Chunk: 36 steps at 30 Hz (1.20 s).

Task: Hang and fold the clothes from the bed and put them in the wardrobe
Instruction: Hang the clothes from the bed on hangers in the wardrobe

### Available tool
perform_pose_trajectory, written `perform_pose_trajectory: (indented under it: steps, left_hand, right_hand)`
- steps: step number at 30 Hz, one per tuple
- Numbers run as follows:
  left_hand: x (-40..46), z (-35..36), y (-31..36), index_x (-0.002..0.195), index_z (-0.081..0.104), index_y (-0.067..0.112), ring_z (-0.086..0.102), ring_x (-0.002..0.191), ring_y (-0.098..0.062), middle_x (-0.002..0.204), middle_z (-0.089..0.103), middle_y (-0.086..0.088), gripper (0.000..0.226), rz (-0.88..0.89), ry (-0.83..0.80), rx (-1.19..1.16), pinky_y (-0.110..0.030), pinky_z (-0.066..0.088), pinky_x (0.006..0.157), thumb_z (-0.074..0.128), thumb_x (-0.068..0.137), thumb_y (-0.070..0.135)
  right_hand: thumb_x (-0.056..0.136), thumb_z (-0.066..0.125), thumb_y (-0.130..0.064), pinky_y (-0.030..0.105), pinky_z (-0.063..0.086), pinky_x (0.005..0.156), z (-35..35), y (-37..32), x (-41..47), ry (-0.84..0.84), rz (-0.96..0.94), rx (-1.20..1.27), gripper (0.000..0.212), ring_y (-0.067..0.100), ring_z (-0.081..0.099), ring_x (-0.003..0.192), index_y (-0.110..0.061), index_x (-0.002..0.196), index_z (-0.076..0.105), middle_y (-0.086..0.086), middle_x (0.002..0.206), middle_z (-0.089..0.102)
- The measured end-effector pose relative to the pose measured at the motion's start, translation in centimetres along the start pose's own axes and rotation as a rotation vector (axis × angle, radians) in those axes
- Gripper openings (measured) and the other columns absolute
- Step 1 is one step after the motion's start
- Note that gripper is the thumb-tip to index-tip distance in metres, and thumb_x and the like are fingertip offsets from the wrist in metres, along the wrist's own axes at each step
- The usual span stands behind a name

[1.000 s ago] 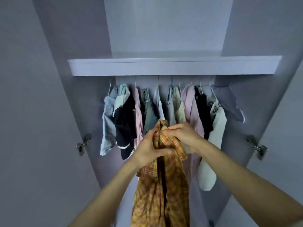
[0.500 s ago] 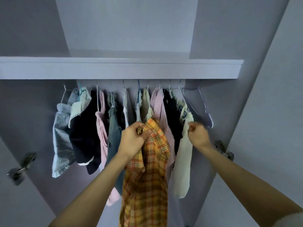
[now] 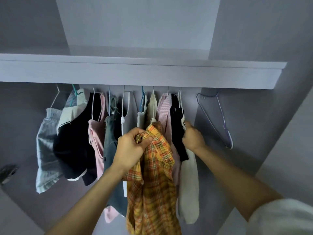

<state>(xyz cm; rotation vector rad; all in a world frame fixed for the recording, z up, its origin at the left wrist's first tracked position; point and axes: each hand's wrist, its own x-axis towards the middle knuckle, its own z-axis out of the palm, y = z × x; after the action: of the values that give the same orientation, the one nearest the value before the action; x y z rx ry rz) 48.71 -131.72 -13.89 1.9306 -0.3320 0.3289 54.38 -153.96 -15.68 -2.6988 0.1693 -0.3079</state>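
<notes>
Head view puts us facing the open grey wardrobe point(image 3: 254, 116), under its pale shelf point(image 3: 152, 75), where a row of hung garments runs left to right. Our left hand point(image 3: 132, 150) grips the collar of the orange and yellow plaid shirt point(image 3: 152, 184), fingers curled tight round the bunched cloth, so the shirt hangs straight down with its long axis vertical, in front of the middle of the row. Our right hand point(image 3: 193, 138) is at the right end of the row, fingers curled at the top of the cream knitted garment point(image 3: 188, 192) beside the black top point(image 3: 177, 133); we cannot tell whether it pinches the cloth or only pushes it. The empty lilac wire hanger point(image 3: 218, 119) hangs apart, up and to the right of that hand, so we judge the right hand the nearer one to take it, while the shirt waits to its left.
</notes>
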Motion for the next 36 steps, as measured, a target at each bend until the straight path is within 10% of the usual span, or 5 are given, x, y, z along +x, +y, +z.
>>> perform_pose_trajectory:
  steps: [6, 11, 23, 29, 36]
  left_hand:
    - [-0.5, -1.7, -0.9, 0.081, 0.061, 0.021, 0.049, 0.049, -0.035, 0.054, 0.06, -0.008, 0.01, -0.043, 0.068, 0.015, -0.045, 0.047, 0.052, 0.07, 0.083, 0.023]
    - [-0.5, -2.4, -0.9, 0.081, 0.061, 0.021, 0.043, 0.046, -0.027, 0.056, 0.057, -0.015, 0.01, -0.036, 0.05, 0.027, -0.045, 0.041, 0.046, 0.069, 0.084, 0.024]
    - [-0.8, -0.4, -1.0, 0.091, 0.064, 0.021, 0.063, 0.07, -0.042, 0.078, 0.068, -0.022, 0.014, -0.022, -0.007, 0.061, -0.051, 0.054, 0.062, 0.073, 0.081, 0.027]
    - [-0.5, -0.3, -0.4, 0.093, 0.065, 0.016, 0.065, 0.061, -0.007, 0.073, 0.07, 0.0, 0.013, -0.032, -0.021, 0.06, -0.022, 0.053, 0.06, 0.071, 0.083, 0.022]
    - [-0.6, -0.4, -0.8, 0.093, 0.064, 0.018, 0.062, 0.067, -0.043, 0.074, 0.07, -0.016, 0.015, -0.048, -0.018, 0.059, -0.051, 0.053, 0.058, 0.072, 0.082, 0.025]
  right_hand:
    - [0.091, 0.044, 0.001, 0.038, 0.05, 0.081, 2.4, -5.3, 0.7, -0.093, -0.213, 0.127, 0.056, 0.034, 0.06, 0.097, -0.009, 0.144, 0.031, 0.021, 0.118, 0.058]
    - [0.097, 0.033, -0.041, 0.048, 0.051, 0.083, 3.1, -6.4, 1.0, -0.239, -0.217, 0.288, 0.04, 0.032, 0.062, 0.089, -0.013, 0.112, 0.056, 0.016, 0.1, 0.065]
    - [0.092, 0.041, -0.002, 0.047, 0.042, 0.089, -2.7, 7.5, -0.3, 0.269, 0.278, -0.404, 0.037, 0.041, 0.039, 0.116, 0.008, 0.128, 0.039, 0.025, 0.124, 0.041]
    - [0.065, 0.052, -0.01, 0.021, 0.043, 0.043, -1.9, 9.2, 2.1, 0.178, 0.255, -0.601, 0.035, 0.023, 0.056, 0.05, -0.009, 0.094, 0.073, 0.01, 0.063, 0.059]
    - [0.073, 0.038, -0.003, 0.027, 0.045, 0.04, -2.8, 8.1, 1.3, 0.239, 0.203, -0.613, 0.041, 0.027, 0.059, 0.049, 0.0, 0.1, 0.068, 0.012, 0.072, 0.062]
